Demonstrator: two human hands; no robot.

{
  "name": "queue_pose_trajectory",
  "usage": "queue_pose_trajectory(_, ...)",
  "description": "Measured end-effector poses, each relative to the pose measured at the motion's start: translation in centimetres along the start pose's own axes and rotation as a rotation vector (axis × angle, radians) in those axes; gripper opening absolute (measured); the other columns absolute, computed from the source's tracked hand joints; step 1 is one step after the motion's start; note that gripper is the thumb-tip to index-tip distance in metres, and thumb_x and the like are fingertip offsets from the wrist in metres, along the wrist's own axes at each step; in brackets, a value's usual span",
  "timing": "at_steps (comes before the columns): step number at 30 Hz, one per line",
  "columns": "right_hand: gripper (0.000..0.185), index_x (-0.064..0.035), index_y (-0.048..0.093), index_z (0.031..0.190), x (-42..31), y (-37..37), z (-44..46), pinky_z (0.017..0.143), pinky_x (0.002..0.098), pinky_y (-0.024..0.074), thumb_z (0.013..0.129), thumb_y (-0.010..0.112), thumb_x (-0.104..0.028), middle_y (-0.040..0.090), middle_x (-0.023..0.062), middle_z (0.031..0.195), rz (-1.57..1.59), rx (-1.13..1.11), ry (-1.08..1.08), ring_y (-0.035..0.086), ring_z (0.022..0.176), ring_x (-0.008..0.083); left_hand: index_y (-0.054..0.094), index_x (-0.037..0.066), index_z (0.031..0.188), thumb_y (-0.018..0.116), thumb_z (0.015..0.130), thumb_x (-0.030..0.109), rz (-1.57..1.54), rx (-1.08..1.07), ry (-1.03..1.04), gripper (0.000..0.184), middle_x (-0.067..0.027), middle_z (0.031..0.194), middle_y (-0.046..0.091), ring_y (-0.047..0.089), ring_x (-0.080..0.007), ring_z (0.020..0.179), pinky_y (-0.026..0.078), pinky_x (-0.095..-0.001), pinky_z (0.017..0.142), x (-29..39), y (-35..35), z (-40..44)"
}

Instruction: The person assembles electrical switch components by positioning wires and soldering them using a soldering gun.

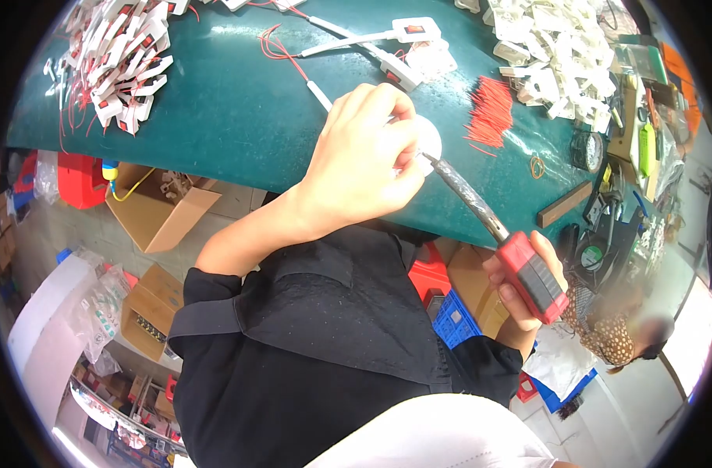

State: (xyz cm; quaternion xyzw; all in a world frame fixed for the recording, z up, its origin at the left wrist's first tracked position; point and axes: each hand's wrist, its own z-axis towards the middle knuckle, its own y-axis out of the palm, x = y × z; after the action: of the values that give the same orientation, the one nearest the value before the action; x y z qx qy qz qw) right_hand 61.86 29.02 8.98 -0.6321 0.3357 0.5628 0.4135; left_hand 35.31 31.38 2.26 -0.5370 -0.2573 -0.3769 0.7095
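My left hand (363, 160) is closed in a pinch on a white plastic piece (429, 137), whose rounded end shows beyond the fingers. A white stem (319, 95) with red wires sticks out on the hand's other side; whether it belongs to the held piece is hidden. My right hand (531, 285) grips the red and black handle of a soldering iron (474, 199). The iron's tip meets, or comes very near, the white piece beside my left fingertips. Just beyond lie white housings with red switches (415, 30) and a bundle of short red wires (490, 113).
A heap of wired white switch housings (129, 58) covers the table's far left. White plastic shells (555, 58) are piled at the far right. Near the right edge are a wooden block (565, 204), a rubber band (537, 167) and tools. Another person (613, 331) is at lower right.
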Motion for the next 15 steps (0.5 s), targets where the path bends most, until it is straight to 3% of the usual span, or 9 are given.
queue_pose_trajectory(8, 0.057, 0.0035, 0.053, 0.121, -1.3, -0.1, 0.7, 0.07, 0.0315, 0.0549, 0.067, 0.07, -0.002, 0.066, 0.0191, 0.089, -0.216, -0.047, 0.007, 0.069, 0.077, 0.0248, 0.048, 0.007, 0.06, 0.064, 0.062, 0.007, -0.031, -0.073, 0.025, 0.016, -0.0045, 0.09, 0.051, 0.049, -0.0237, 0.089, 0.041, -0.0352, 0.081, -0.3, -0.5, 0.6)
queue_pose_trajectory(10, 0.071, 0.0074, 0.044, 0.127, -1.9, 0.5, 0.9, 0.068, 0.0284, 0.0505, 0.062, 0.067, -0.009, 0.066, 0.018, 0.079, -0.292, 0.051, 0.144, 0.064, 0.067, 0.0203, 0.049, 0.007, 0.06, 0.064, 0.062, 0.007, -0.044, -0.09, 0.02, 0.015, -0.0044, 0.09, 0.051, 0.049, -0.0238, 0.089, 0.041, -0.0352, 0.081, -0.4, -0.6, 0.7)
queue_pose_trajectory(13, 0.07, 0.0088, 0.045, 0.126, -1.9, -0.5, 1.5, 0.071, 0.0292, 0.0497, 0.062, 0.067, -0.009, 0.066, 0.0164, 0.076, -0.48, -0.094, -0.025, 0.064, 0.068, 0.0209, 0.049, 0.006, 0.06, 0.063, 0.062, 0.007, -0.07, -0.126, 0.011, 0.014, -0.0046, 0.091, 0.051, 0.048, -0.024, 0.089, 0.041, -0.0351, 0.081, -0.6, -0.6, 0.8)
queue_pose_trajectory(15, 0.069, 0.009, 0.046, 0.125, -2.4, -0.4, 1.7, 0.072, 0.0293, 0.0493, 0.061, 0.068, -0.01, 0.066, 0.0162, 0.075, -0.473, -0.085, 0.013, 0.064, 0.068, 0.0208, 0.05, 0.006, 0.061, 0.063, 0.061, 0.006, -0.118, -0.141, -0.007, 0.013, -0.0049, 0.091, 0.051, 0.049, -0.0241, 0.089, 0.041, -0.0348, 0.081, -0.8, -0.5, 0.8)
